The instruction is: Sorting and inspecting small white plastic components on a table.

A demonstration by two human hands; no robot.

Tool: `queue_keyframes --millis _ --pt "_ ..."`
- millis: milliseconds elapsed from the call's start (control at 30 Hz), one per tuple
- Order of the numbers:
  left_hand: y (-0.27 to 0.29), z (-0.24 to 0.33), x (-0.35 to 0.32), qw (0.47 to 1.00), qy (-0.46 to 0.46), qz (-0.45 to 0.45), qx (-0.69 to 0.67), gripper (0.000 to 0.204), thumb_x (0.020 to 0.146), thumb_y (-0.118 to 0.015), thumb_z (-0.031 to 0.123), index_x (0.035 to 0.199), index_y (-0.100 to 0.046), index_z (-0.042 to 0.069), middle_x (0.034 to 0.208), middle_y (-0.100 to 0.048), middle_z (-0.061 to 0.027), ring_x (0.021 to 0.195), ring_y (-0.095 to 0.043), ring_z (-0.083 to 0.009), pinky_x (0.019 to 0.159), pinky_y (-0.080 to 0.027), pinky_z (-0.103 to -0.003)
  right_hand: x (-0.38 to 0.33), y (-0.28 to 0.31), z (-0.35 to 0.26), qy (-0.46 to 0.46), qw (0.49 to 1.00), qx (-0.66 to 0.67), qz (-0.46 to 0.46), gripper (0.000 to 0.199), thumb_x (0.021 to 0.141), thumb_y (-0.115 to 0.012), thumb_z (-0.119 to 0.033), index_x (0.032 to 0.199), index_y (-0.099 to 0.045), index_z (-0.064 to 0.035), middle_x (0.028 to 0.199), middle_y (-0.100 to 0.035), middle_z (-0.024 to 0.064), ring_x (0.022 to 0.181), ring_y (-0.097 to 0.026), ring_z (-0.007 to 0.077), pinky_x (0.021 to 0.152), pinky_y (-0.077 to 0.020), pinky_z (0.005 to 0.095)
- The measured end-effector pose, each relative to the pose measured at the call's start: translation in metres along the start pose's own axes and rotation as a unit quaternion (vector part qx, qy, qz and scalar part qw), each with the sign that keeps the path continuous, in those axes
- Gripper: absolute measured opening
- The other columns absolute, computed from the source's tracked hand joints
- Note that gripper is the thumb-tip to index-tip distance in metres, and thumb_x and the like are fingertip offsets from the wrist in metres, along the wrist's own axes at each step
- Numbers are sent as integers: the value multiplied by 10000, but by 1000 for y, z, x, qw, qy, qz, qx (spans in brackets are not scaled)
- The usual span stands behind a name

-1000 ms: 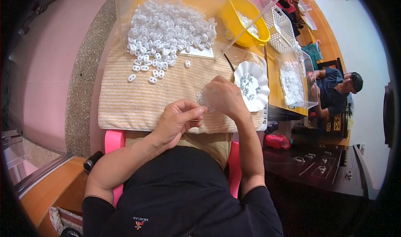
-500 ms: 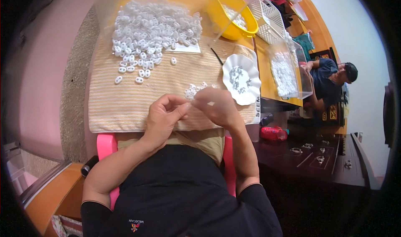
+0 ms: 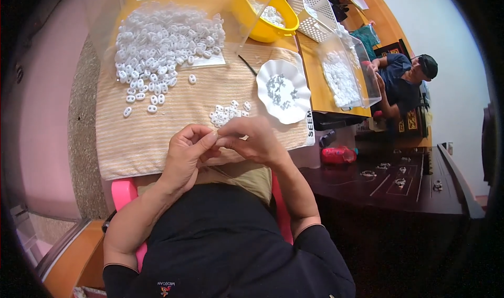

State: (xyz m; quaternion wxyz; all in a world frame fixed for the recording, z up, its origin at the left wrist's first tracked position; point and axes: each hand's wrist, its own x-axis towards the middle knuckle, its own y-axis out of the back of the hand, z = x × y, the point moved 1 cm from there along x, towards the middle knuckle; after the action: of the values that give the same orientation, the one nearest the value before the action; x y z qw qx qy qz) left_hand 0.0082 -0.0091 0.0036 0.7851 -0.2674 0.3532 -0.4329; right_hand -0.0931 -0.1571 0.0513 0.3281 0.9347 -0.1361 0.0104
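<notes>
My left hand (image 3: 188, 153) and my right hand (image 3: 253, 141) meet above the near edge of a striped cloth (image 3: 123, 148). Thumb and fingers of both are pinched together at the tips. Whatever sits between them is too small or hidden to make out. Just beyond the fingers lies a small cluster of white plastic pieces with holes (image 3: 227, 113). A scalloped white dish (image 3: 302, 110) with small grey parts (image 3: 282, 91) stands to the right of it. Farther off at the left is a large heap of white oval two-holed pieces (image 3: 163, 43).
A thin black stick (image 3: 247, 64) lies near the dish. Behind stand a yellow basin (image 3: 268, 35) and a white perforated basket (image 3: 313, 14). A clear box of white pieces (image 3: 341, 80) is at the right, by another person (image 3: 401, 80). A red bottle (image 3: 338, 155) lies below.
My right hand, blurred and more spread over the small cluster before, has come in against the left fingertips. The whole view has shifted, so the table things appear farther left.
</notes>
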Motion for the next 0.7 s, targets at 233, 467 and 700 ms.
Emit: queue_keyframes --millis 233,467,700 --pt "0 -1 1 998 19 -6 -53 106 917 -630 109 996 -603 44 910 -654 -47 795 -643 -118 726 -556 -254 -1 -12 4 85 994 -18 70 150 762 -767 -138 835 -665 -57 713 -649 108 628 -649 252 551 -501 336" --pt "-1 -3 0 999 21 -4 -38 126 914 -631 100 1020 -606 36 929 -661 -62 811 -657 -132 731 -564 -261 -6 -16 10 127 987 -44 93 164 734 -760 -96 839 -643 -46 753 -642 91 641 -641 259 553 -501 331" --pt "2 -3 0 999 28 0 -41 121 904 -638 77 1007 -610 21 897 -653 -60 788 -656 -139 719 -574 -265 -22 3 8 86 991 -6 101 181 740 -755 -13 891 -656 -13 803 -652 110 663 -629 215 585 -494 312"
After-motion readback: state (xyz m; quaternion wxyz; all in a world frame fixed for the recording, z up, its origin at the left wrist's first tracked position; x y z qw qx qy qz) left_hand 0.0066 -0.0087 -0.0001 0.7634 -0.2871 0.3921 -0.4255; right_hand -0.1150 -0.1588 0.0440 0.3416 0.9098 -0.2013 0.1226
